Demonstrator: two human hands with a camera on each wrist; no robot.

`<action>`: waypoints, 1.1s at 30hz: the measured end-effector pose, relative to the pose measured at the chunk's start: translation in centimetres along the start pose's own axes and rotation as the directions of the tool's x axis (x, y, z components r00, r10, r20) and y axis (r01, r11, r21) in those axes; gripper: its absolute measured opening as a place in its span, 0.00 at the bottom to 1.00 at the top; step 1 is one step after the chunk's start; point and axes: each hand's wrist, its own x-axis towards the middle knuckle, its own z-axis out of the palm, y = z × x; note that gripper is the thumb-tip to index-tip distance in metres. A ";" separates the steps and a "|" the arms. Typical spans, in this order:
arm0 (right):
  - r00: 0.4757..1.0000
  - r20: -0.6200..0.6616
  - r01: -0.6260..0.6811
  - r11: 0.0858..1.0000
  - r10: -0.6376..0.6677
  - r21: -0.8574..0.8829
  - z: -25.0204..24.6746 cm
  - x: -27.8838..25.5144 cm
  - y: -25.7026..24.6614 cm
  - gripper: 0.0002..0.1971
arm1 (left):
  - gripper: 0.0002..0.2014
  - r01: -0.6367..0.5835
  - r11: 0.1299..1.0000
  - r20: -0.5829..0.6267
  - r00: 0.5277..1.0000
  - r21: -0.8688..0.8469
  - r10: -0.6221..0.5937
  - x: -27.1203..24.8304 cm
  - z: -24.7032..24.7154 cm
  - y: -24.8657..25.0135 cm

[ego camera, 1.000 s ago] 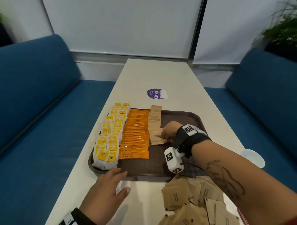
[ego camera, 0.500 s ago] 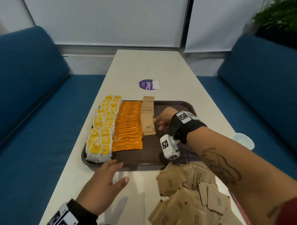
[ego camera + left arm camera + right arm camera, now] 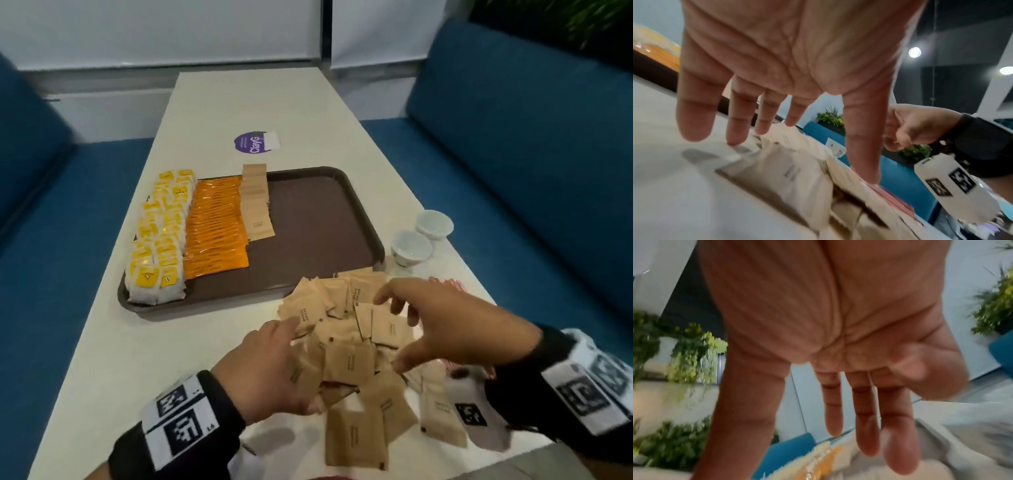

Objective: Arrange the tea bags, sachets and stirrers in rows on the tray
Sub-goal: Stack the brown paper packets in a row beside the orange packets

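Now the loose brown sachets (image 3: pixel 346 356) lie heaped on the table (image 3: pixel 144 359) just in front of the tray (image 3: pixel 318 226), where tea bags (image 3: pixel 157 240), orange sachets (image 3: pixel 214 222) and a short brown row (image 3: pixel 256 202) stand side by side; both hands hover over the heap, the left hand (image 3: pixel 274 370) spread flat, the right hand (image 3: pixel 455 322) splayed, neither holding anything; a second ago the right hand was at the brown row on the tray and the left rested by the tray's near edge.
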 end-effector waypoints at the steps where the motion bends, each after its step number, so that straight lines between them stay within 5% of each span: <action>1: 1.000 0.024 -0.020 0.999 0.020 -0.032 1.3 -1.0 0.9 0.38 | 0.57 -0.004 0.999 -0.001 1.000 0.045 0.004 0.0 0.3 0.4; 9: 0.986 -0.064 -0.156 0.987 0.154 -0.036 7.9 -4.5 4.8 0.33 | 0.64 -0.029 0.967 0.025 0.999 0.253 0.023 -0.2 2.0 2.5; 16: 0.985 -0.108 -0.127 0.991 0.131 0.048 9.1 -3.0 3.0 0.31 | 0.63 0.015 0.928 -0.014 1.000 0.373 -0.010 0.5 3.7 4.4; 23: 0.964 -0.197 -0.194 0.980 0.181 -0.048 9.6 -3.4 2.3 0.38 | 0.47 0.006 0.951 -0.097 0.995 0.310 0.025 1.5 3.4 3.7; 28: 0.964 -0.198 -0.156 0.981 0.176 0.112 10.2 -3.0 2.4 0.39 | 0.65 0.000 0.932 -0.021 1.000 0.362 0.008 1.1 3.5 3.8; 33: 0.953 -0.177 -0.197 0.946 0.246 0.257 10.3 -2.5 2.5 0.45 | 0.61 0.004 0.971 -0.025 1.000 0.239 0.002 1.7 3.3 3.8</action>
